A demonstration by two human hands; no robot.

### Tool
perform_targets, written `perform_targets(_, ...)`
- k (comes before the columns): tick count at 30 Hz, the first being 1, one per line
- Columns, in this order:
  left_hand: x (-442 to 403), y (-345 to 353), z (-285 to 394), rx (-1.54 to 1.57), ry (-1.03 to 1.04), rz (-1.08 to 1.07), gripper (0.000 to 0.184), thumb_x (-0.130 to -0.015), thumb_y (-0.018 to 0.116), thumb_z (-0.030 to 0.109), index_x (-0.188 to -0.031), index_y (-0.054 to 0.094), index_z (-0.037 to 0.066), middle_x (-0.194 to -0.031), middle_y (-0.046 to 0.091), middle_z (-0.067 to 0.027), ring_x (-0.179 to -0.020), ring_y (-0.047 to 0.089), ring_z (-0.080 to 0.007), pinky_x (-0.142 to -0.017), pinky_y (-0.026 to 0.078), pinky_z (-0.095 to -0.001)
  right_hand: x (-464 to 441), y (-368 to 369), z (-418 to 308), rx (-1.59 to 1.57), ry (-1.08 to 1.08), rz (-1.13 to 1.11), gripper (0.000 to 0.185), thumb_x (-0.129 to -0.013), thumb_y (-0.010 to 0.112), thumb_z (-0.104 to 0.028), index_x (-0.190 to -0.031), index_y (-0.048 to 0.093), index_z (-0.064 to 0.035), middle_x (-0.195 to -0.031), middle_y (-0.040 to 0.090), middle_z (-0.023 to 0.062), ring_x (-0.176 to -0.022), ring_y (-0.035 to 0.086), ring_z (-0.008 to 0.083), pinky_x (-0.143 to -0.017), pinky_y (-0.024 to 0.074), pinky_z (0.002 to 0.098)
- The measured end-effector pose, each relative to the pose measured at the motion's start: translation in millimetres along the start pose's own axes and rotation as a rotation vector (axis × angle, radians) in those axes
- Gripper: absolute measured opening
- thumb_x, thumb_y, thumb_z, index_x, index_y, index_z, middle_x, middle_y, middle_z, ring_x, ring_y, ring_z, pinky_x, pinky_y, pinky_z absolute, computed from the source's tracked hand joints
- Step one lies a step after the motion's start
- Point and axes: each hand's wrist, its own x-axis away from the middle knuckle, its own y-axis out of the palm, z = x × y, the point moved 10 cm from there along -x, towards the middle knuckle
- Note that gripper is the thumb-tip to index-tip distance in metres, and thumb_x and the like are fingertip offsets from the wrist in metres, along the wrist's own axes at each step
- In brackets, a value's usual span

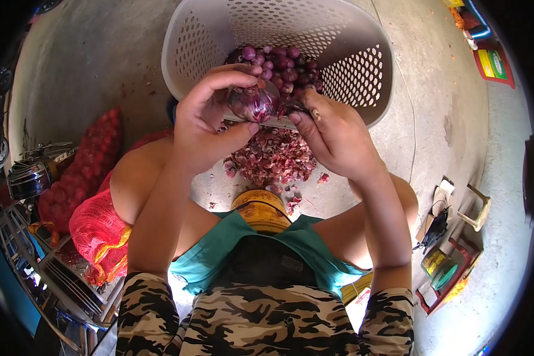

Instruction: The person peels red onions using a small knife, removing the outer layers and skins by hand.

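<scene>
A red onion (254,104) with papery, partly loose skin is held up over the near rim of the basket. My left hand (204,113) curves round it, thumb below and fingers above. My right hand (338,133) is closed in a pinch at the onion's right end. Between its thumb and fingers is a thin dark piece (293,107); I cannot tell whether it is dry skin or a small blade. Behind the hands, a grey perforated plastic basket (181,59) holds many red onions (288,62). Beneath the hands lies a pile of onion skins (273,157).
A yellow round container (260,207) stands between my legs. Red mesh sacks, one full of onions (86,172) and one crumpled (101,225), lie at the left beside a metal rack (59,279). To the right on the concrete floor are a wooden piece (476,207) and a tin (439,268).
</scene>
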Motion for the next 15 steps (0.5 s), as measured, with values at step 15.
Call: perform_targets(15, 8, -5, -17, 0.202, -0.074, 0.138, 0.049, -0.073, 0.068, -0.009, -0.119, 0.051, -0.001, -0.127, 0.050, -0.0145, -0.116, 0.051, -0.0222, -0.098, 0.045, -0.0365, 3, 19, 4, -0.107, 0.135, -0.047, 0.017, -0.089, 0.056, -0.015, -0.092, 0.045, -0.0015, -0.062, 0.053, 0.0171, -0.060, 0.057, 0.0366, -0.051, 0.0432, 0.0446)
